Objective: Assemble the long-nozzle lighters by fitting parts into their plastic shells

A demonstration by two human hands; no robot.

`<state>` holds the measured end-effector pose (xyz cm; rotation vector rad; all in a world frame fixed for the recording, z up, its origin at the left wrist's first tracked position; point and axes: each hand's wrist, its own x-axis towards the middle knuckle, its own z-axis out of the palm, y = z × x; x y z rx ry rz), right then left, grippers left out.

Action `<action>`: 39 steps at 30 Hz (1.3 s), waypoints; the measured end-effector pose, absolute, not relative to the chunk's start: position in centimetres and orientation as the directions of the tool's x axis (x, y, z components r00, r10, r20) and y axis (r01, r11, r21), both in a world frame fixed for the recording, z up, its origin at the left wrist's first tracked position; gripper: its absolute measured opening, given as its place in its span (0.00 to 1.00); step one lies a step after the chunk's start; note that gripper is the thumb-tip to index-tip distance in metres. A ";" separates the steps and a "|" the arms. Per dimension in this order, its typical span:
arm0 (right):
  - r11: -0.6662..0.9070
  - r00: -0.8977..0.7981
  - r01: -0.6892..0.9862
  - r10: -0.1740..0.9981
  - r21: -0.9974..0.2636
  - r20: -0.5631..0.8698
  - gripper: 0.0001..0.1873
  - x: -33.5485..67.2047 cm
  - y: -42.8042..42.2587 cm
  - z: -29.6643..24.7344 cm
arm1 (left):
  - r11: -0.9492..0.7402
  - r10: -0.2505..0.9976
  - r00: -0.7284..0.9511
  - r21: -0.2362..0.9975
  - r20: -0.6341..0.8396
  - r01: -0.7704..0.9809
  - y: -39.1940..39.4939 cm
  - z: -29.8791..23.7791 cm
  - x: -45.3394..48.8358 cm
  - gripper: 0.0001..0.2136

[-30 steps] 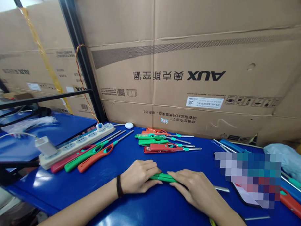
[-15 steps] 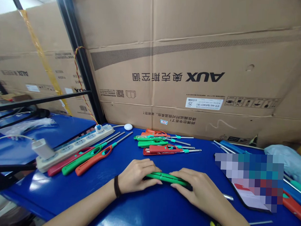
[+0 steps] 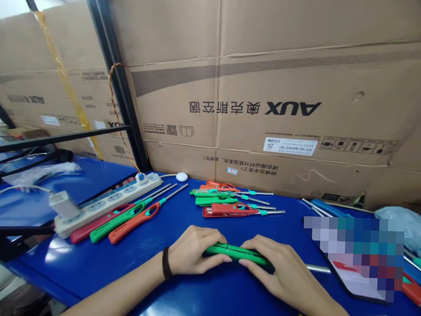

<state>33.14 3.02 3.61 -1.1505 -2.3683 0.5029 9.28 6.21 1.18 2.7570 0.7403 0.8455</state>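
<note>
A green long-nosed lighter [image 3: 237, 254] is held crosswise between my two hands, just above the blue table. Its handle shows a dark lengthwise seam. My left hand [image 3: 196, 249], with a dark band at the wrist, grips the handle's left end between thumb and fingers. Around the right end my right hand [image 3: 279, 266] is closed, hiding part of the lighter. A metal tube [image 3: 319, 268] sticks out beyond my right hand; whether it belongs to this lighter is partly hidden. Behind my hands lie several red and green lighters [image 3: 232, 209], some with their handle shells apart.
At left, a white power strip [image 3: 114, 198] with a charger [image 3: 64, 204] lies beside three lighters, including an orange one [image 3: 134, 224]. On the right lies a phone-like flat device [image 3: 361, 285], its screen blurred. A big cardboard sheet [image 3: 268, 77] stands at the back.
The whole view has shifted slightly. Both hands still grip the green lighter, which is turned a little so its seam shows more; more of the metal tube shows past my right hand.
</note>
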 end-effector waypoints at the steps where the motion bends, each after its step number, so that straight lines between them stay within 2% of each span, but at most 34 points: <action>1: 0.590 -0.550 0.631 0.798 -0.503 0.245 0.06 33.1 3.0 3.5 | -0.866 0.501 0.715 0.289 0.488 0.409 6.2 1.2 9.3 0.10; 13: 0.646 -0.579 0.631 0.761 -0.431 0.293 0.07 33.6 3.2 2.5 | -0.871 0.488 0.701 0.235 0.520 0.431 5.7 1.1 9.6 0.14; 25: 0.651 -0.619 0.641 0.751 -0.406 0.228 0.09 32.8 3.1 2.3 | -0.864 0.384 0.782 -0.109 0.492 0.492 5.7 1.0 10.3 0.20; 27: 0.628 -0.604 0.649 0.769 -0.429 0.211 0.16 33.2 3.3 2.4 | -0.861 0.384 0.781 -0.115 0.492 0.495 5.6 1.0 10.4 0.21; 30: 0.531 -0.517 0.724 0.840 -0.440 0.164 0.36 34.4 3.6 2.6 | -0.857 0.397 0.775 -0.105 0.493 0.505 5.7 1.0 10.3 0.20; 31: 0.489 -0.481 0.752 0.865 -0.441 0.139 0.39 34.9 3.7 2.6 | -0.855 0.398 0.775 -0.107 0.492 0.507 5.7 1.0 10.2 0.20; 32: 0.453 -0.452 0.774 0.885 -0.443 0.115 0.39 35.2 3.8 2.7 | -0.854 0.396 0.776 -0.113 0.491 0.508 5.8 1.0 10.2 0.20; 33: 0.429 -0.435 0.787 0.896 -0.444 0.095 0.35 35.5 3.9 2.7 | -0.854 0.393 0.778 -0.120 0.489 0.506 5.9 1.1 10.1 0.19; 36: 0.433 -0.446 0.786 0.891 -0.441 0.080 0.12 35.9 4.1 3.2 | -0.850 0.408 0.779 -0.112 0.476 0.514 6.1 1.3 9.8 0.18; 37: 0.450 -0.460 0.776 0.883 -0.441 0.091 0.07 35.8 4.1 3.4 | -0.845 0.429 0.774 -0.095 0.467 0.526 6.1 1.3 9.7 0.17; 39: 0.481 -0.481 0.757 0.868 -0.443 0.120 0.06 35.6 4.1 3.6 | -0.825 0.486 0.752 -0.048 0.445 0.562 6.2 1.5 9.6 0.16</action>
